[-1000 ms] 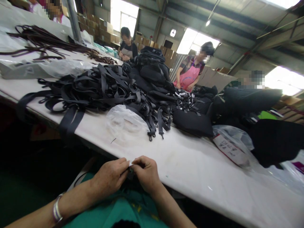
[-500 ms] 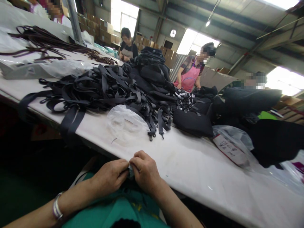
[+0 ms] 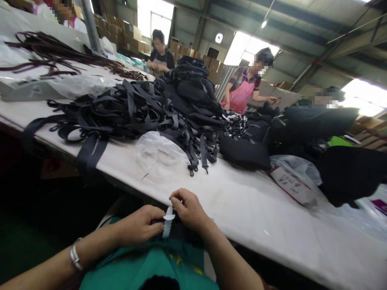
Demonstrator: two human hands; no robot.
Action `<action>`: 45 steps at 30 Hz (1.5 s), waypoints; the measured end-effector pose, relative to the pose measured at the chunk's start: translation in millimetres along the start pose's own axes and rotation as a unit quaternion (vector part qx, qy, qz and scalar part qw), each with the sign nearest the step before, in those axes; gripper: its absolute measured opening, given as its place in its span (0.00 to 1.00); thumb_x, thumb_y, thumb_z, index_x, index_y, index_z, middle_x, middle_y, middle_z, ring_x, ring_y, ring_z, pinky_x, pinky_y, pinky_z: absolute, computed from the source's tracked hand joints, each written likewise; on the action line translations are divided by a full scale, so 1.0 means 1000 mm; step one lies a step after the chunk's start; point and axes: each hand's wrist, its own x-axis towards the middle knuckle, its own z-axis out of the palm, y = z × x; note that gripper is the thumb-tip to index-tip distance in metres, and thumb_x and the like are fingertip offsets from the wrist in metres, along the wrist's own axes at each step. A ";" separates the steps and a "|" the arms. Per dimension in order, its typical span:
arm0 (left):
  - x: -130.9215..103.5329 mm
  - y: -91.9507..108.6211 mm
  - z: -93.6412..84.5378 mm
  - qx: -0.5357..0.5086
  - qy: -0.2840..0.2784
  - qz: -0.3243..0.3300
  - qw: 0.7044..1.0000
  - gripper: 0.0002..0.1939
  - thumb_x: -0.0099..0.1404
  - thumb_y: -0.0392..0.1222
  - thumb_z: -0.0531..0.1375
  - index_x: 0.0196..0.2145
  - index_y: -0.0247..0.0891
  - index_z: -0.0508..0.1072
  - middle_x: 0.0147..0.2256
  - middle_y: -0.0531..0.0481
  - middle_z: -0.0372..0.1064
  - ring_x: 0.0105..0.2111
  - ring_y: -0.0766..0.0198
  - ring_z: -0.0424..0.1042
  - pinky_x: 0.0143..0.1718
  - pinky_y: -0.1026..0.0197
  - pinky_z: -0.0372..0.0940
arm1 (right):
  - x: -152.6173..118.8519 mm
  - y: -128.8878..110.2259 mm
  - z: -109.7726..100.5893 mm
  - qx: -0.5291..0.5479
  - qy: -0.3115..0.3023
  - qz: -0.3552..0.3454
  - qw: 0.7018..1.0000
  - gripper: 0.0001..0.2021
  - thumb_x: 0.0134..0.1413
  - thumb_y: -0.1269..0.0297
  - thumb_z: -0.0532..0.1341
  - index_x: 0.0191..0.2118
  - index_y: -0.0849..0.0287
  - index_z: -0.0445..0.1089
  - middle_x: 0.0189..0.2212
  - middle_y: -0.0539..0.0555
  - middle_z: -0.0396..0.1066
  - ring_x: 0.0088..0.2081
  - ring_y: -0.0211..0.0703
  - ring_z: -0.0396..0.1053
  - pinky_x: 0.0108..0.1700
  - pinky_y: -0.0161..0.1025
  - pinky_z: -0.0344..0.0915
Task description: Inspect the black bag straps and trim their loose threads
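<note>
At the table's near edge, my left hand (image 3: 148, 223) pinches a small white plastic piece (image 3: 167, 223) with a rounded top and a toothed lower part. Dark material lies under that piece, over the green cloth (image 3: 136, 266) on my lap. My right hand (image 3: 188, 205) is just right of the piece, its thumb and index fingertips pressed together; whether anything small is between them is hidden. Beyond my hands, a crumpled clear plastic bag (image 3: 160, 151) rests on the white table (image 3: 229, 193).
Black straps with hooks (image 3: 121, 108) are heaped at the left. Black bags (image 3: 244, 153) are piled centre and right, beside a labelled plastic bag (image 3: 294, 185). Brown strips (image 3: 60, 50) lie at the far left. Several people are across the table, one in a pink apron (image 3: 242, 96).
My right hand has moved slightly up and away from my left, exposing the white piece. The person in the pink apron has stretched one arm out to the right.
</note>
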 end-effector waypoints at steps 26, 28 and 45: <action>-0.013 -0.011 0.004 -0.003 0.090 0.109 0.990 0.09 0.66 0.38 0.59 0.42 0.37 0.76 0.37 0.50 0.76 0.38 0.63 0.74 0.43 0.64 0.66 | -0.021 0.003 0.029 0.053 0.011 0.114 0.992 0.08 0.58 0.69 0.61 0.28 0.59 0.75 0.25 0.49 0.75 0.30 0.37 0.71 0.33 0.31 0.61; -0.007 -0.013 0.011 -0.035 0.089 0.100 0.990 0.07 0.67 0.38 0.58 0.38 0.36 0.77 0.32 0.51 0.75 0.32 0.65 0.72 0.36 0.66 0.66 | -0.020 0.002 0.029 0.047 0.012 0.107 0.993 0.08 0.58 0.68 0.61 0.28 0.59 0.74 0.25 0.50 0.75 0.30 0.38 0.71 0.33 0.32 0.61; -0.011 -0.027 0.016 -0.046 0.097 0.197 0.975 0.07 0.70 0.36 0.59 0.38 0.35 0.78 0.31 0.50 0.73 0.31 0.67 0.72 0.35 0.67 0.66 | -0.013 0.011 0.022 0.219 -0.061 0.143 0.963 0.11 0.58 0.61 0.59 0.26 0.59 0.67 0.19 0.46 0.67 0.22 0.34 0.64 0.27 0.30 0.61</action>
